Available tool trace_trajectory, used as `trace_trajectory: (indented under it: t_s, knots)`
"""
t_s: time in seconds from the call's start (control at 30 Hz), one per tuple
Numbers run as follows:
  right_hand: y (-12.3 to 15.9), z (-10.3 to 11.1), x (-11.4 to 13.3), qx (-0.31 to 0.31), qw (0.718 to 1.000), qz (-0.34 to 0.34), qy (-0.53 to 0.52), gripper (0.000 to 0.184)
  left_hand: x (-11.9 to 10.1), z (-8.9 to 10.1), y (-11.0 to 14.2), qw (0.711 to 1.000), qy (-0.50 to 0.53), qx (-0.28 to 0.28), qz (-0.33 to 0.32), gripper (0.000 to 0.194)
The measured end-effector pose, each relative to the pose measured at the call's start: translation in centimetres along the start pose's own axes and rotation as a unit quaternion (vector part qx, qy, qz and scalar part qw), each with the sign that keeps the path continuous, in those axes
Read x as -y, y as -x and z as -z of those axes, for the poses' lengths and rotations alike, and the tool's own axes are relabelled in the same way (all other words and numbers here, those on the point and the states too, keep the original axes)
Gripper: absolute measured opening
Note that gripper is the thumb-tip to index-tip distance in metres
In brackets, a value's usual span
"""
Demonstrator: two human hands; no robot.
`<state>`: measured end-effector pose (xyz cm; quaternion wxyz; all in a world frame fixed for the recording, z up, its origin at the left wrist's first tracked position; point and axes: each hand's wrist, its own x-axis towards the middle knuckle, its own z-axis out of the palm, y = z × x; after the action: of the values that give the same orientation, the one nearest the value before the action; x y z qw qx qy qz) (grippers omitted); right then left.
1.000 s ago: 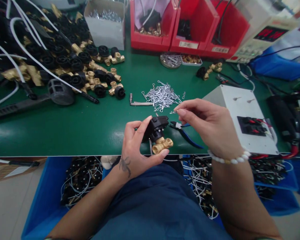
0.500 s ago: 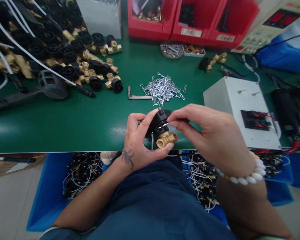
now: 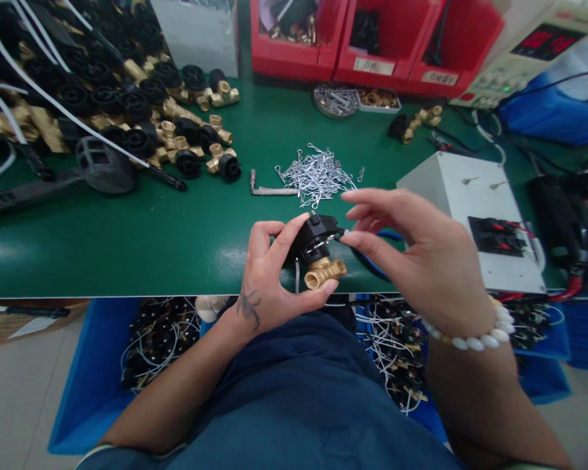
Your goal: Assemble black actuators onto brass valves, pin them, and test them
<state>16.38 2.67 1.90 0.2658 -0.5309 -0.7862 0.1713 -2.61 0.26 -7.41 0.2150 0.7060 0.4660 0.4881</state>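
Observation:
My left hand (image 3: 277,271) is closed around a brass valve (image 3: 325,271) with a black plastic head (image 3: 315,234), tilted above the bench's front edge. A thin metal spring clip (image 3: 323,244) sits across the neck of the head. Beside it, my right hand (image 3: 402,251) is open, thumb and fingers apart; the thumb tip is close to the head's right side, and I cannot tell whether it touches. Part of a blue-handled tool (image 3: 371,264) shows beneath the right hand. Beyond both hands lies a pile of metal clips (image 3: 318,173).
Many brass valves with black heads (image 3: 176,130) crowd the left of the green bench (image 3: 127,254). Red bins (image 3: 298,62) and small dishes of metal parts (image 3: 336,99) stand behind. A grey box (image 3: 470,202) stands right. Blue crates (image 3: 88,378) are below the edge.
My right thumb and fingers have parted and come off the clip, which stays on the neck. The blue-handled tool now shows under that hand. My left hand keeps its hold.

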Motion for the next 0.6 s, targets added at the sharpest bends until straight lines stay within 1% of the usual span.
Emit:
trace_trajectory:
  t_s: [0.07, 0.1, 0.17, 0.23, 0.27, 0.3, 0.37, 0.4, 0.43, 0.47, 0.5, 0.53, 0.6]
  knots:
    - [1.0, 0.1, -1.9, -0.045, 0.996, -0.046, 0.054, 0.046, 0.0, 0.1, 0.0, 1.0, 0.012, 0.007, 0.012, 0.076]
    - [1.7, 0.0, -3.0, -0.039, 0.992, -0.062, 0.101, 0.052, 0.1, 0.2, 0.0, 1.0, 0.016, 0.011, 0.017, 0.076]
    - [3.2, -0.5, -4.7, 0.024, 0.975, -0.084, 0.206, 0.061, 0.1, 0.2, 0.0, 0.999, 0.019, 0.017, 0.024, 0.077]
    - [4.7, -1.3, -5.7, 0.095, 0.952, -0.083, 0.278, 0.062, 0.1, 0.3, 0.0, 0.999, 0.018, 0.017, 0.025, 0.077]
    - [5.3, -1.8, -5.9, 0.112, 0.943, -0.076, 0.304, 0.061, 0.2, 0.3, 0.0, 0.999, 0.018, 0.015, 0.025, 0.077]
    - [5.8, -2.1, -5.9, 0.114, 0.937, -0.067, 0.323, 0.06, 0.2, 0.3, 0.0, 0.999, 0.018, 0.013, 0.024, 0.076]
    - [6.2, -2.5, -5.6, 0.09, 0.936, -0.057, 0.335, 0.058, 0.1, 0.2, 0.0, 1.0, 0.018, 0.009, 0.018, 0.075]
    - [6.2, -2.5, -5.4, 0.076, 0.943, -0.063, 0.317, 0.058, 0.1, 0.2, 0.0, 1.0, 0.019, 0.009, 0.015, 0.075]
    - [5.9, -2.3, -5.2, 0.062, 0.958, -0.084, 0.267, 0.057, 0.1, 0.2, 0.0, 1.0, 0.02, 0.01, 0.013, 0.075]
    - [5.6, -1.9, -5.0, 0.052, 0.973, -0.116, 0.194, 0.056, 0.1, 0.2, 0.0, 1.0, 0.021, 0.012, 0.011, 0.075]
    - [5.2, -1.4, -4.8, 0.045, 0.981, -0.15, 0.115, 0.056, 0.1, 0.2, 0.0, 1.0, 0.021, 0.012, 0.01, 0.074]
    - [4.7, -0.8, -4.6, 0.043, 0.982, -0.184, 0.028, 0.058, 0.2, 0.2, 0.0, 1.0, 0.021, 0.012, 0.01, 0.074]
    - [3.8, 0.6, -4.2, 0.04, 0.963, -0.224, -0.144, 0.061, 0.2, 0.1, 0.0, 1.0, 0.021, 0.008, 0.008, 0.073]
